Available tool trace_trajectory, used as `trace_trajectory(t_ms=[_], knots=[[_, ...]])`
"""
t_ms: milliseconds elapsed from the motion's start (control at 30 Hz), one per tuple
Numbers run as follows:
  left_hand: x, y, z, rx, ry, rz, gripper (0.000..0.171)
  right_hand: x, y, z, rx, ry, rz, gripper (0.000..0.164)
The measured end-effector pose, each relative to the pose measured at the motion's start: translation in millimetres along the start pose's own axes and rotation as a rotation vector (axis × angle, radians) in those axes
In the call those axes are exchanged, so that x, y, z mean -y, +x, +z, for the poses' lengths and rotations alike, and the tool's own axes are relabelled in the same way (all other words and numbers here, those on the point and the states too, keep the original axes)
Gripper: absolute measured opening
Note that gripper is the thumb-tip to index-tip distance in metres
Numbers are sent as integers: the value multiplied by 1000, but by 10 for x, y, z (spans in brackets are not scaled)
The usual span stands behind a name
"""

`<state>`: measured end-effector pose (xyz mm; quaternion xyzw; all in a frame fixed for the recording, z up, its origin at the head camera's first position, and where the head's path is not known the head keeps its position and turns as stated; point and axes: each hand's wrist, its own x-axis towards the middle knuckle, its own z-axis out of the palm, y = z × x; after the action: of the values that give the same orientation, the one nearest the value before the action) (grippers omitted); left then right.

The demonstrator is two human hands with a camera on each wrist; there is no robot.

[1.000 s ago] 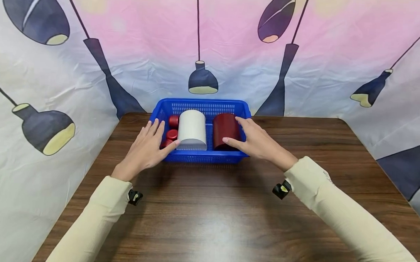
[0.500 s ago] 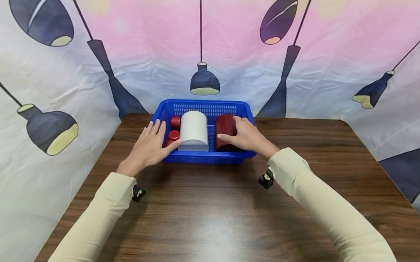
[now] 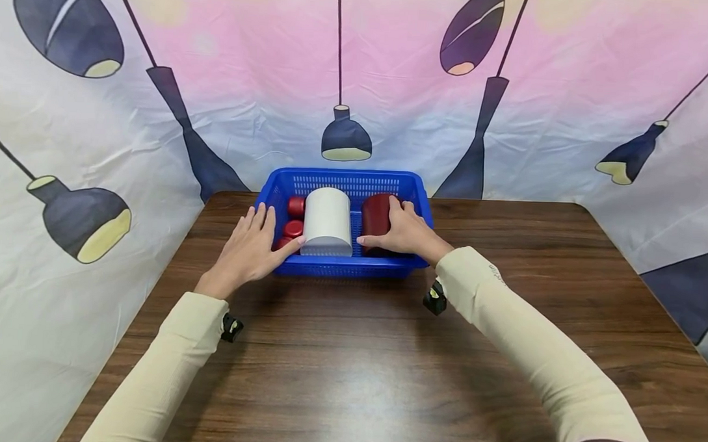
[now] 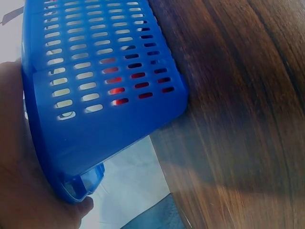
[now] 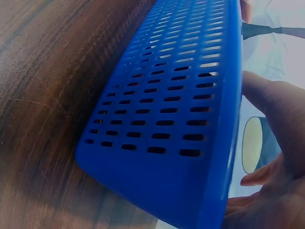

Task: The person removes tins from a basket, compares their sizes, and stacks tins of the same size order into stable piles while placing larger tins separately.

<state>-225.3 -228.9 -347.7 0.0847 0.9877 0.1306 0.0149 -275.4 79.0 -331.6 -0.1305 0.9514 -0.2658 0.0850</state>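
A blue plastic basket [image 3: 352,268] with slotted walls stands at the table's far side. Inside lie a white round-topped block [image 3: 327,220], a dark red round-topped block [image 3: 375,216] and several small red cylindrical pieces [image 3: 296,206] along the left. My left hand [image 3: 248,246] rests at the basket's left front corner, fingers straight, thumb across the front rim. Over the dark red block my right hand [image 3: 409,229] spreads thumb and fingers, covering its right part. Whether it touches the block is unclear. In the right wrist view the basket wall [image 5: 157,109] hides the block.
The brown wood-grain table [image 3: 349,357] extends in front of the basket. Close behind it hangs a cloth backdrop [image 3: 264,114] printed with lamps. Each wrist carries a small black camera, such as the right wrist camera [image 3: 435,298].
My right hand has moved left from the basket's right rim, farther over the dark red block. The left hand keeps its place at the corner, and the blocks stay put.
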Motion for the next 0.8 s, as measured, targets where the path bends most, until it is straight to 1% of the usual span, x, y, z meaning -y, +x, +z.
trace_trajectory(t_ms=[200, 533, 667, 800], knots=[[25, -14, 2, 17, -2, -8, 116, -16, 43, 38, 34, 16, 11, 121], [70, -34, -2, 30, -14, -4, 122, -25, 118, 78, 60, 56, 50, 130], [82, -44, -5, 41, -14, -5, 124, -29, 152, 85, 110, 91, 81, 134], [93, -51, -12, 43, -11, -8, 126, -33, 187, 97, 164, 147, 99, 136]])
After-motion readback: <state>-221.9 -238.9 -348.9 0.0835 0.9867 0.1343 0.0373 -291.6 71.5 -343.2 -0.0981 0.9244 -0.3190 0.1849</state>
